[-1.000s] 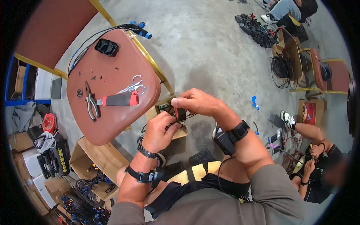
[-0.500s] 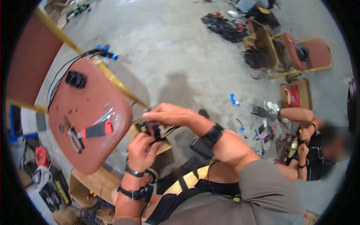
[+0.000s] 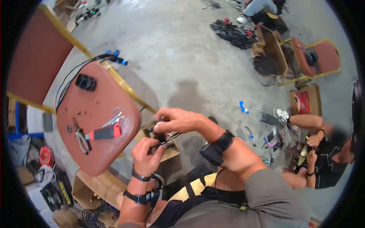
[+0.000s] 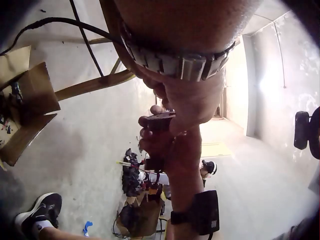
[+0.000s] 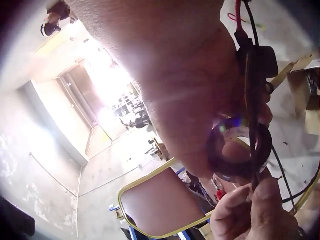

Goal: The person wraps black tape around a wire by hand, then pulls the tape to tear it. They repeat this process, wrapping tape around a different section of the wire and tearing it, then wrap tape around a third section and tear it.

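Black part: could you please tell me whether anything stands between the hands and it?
Nothing visible does: the right hand grips the black part from above, and the left hand pinches its wires just below.

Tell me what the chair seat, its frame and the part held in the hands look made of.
Chair seat: likely vinyl over padding, brown-red, smooth with a dull sheen.
Frame: probably metal tube, gold-painted, thin and straight.
Black part: seemingly moulded plastic, matt; too small to be sure.
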The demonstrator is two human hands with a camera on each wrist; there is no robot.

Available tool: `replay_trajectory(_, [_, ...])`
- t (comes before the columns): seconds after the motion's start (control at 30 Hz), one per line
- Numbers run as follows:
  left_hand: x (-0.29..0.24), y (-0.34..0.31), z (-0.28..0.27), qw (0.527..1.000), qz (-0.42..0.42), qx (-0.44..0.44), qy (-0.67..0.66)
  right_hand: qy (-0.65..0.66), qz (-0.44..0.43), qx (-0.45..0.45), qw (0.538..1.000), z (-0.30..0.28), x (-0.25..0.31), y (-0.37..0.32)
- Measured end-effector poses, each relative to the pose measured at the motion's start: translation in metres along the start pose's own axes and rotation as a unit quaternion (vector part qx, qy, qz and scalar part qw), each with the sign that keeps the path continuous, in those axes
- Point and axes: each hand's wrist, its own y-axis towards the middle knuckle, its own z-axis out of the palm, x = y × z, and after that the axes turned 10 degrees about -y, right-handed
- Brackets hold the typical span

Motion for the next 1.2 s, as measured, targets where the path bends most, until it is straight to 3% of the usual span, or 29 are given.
replay_trajectory(0.27, [-0.004, -0.007, -0.005, 0.999, 0.005, 0.043, 0.015, -0.138, 0.040, 0.002, 0.990, 0.004, 0.019, -0.006])
replay_trajectory(0.33, [-0.007, -0.010, -0.003, 0.999, -0.010, 0.032, 0.014, -0.227, -0.016, -0.087, 0.970, 0.011, 0.015, -0.006])
replay_trajectory(0.37, [-0.008, -0.012, -0.003, 0.999, -0.028, 0.026, 0.019, -0.226, -0.017, -0.085, 0.970, 0.015, 0.014, -0.005])
replay_trajectory(0.43, [-0.007, -0.014, -0.005, 0.998, -0.046, 0.017, 0.025, -0.195, -0.167, -0.261, 0.931, 0.020, 0.016, -0.005])
replay_trajectory(0.53, [-0.004, -0.015, -0.009, 0.994, -0.102, -0.025, -0.015, -0.133, -0.211, -0.277, 0.928, 0.020, 0.042, -0.023])
replay_trajectory(0.6, [-0.002, -0.014, -0.010, 0.986, -0.128, -0.086, -0.058, -0.114, -0.198, -0.246, 0.942, 0.025, 0.046, -0.034])
replay_trajectory(0.67, [-0.004, -0.014, -0.011, 0.976, -0.171, -0.115, -0.075, -0.119, -0.212, -0.132, 0.961, 0.031, 0.039, -0.038])
replay_trajectory(0.7, [0.001, -0.015, -0.012, 0.967, -0.175, -0.144, -0.115, -0.196, -0.187, -0.100, 0.957, 0.031, 0.036, -0.038])
replay_trajectory(0.73, [0.006, -0.017, -0.013, 0.957, -0.179, -0.171, -0.154, -0.195, -0.193, -0.094, 0.957, 0.035, 0.030, -0.036])
replay_trajectory(0.8, [0.010, -0.017, -0.017, 0.953, -0.171, -0.184, -0.169, -0.221, -0.173, -0.165, 0.946, 0.041, 0.021, -0.033])
replay_trajectory(0.87, [0.006, -0.017, -0.019, 0.917, -0.250, -0.186, -0.250, -0.269, -0.137, -0.143, 0.942, 0.040, 0.019, -0.033])
replay_trajectory(0.97, [0.008, -0.019, -0.020, 0.906, -0.252, -0.156, -0.303, -0.261, -0.177, -0.147, 0.938, 0.044, 0.014, -0.026])
replay_trajectory(1.03, [0.008, -0.020, -0.020, 0.891, -0.263, -0.136, -0.345, -0.098, -0.162, -0.062, 0.980, 0.048, 0.017, -0.022])
replay_trajectory(1.13, [0.008, -0.020, -0.019, 0.883, -0.233, -0.104, -0.394, -0.052, -0.106, 0.009, 0.993, 0.043, 0.024, -0.022])
replay_trajectory(1.2, [0.010, -0.021, -0.019, 0.878, -0.227, -0.099, -0.409, -0.077, -0.148, 0.007, 0.986, 0.041, 0.020, -0.015])
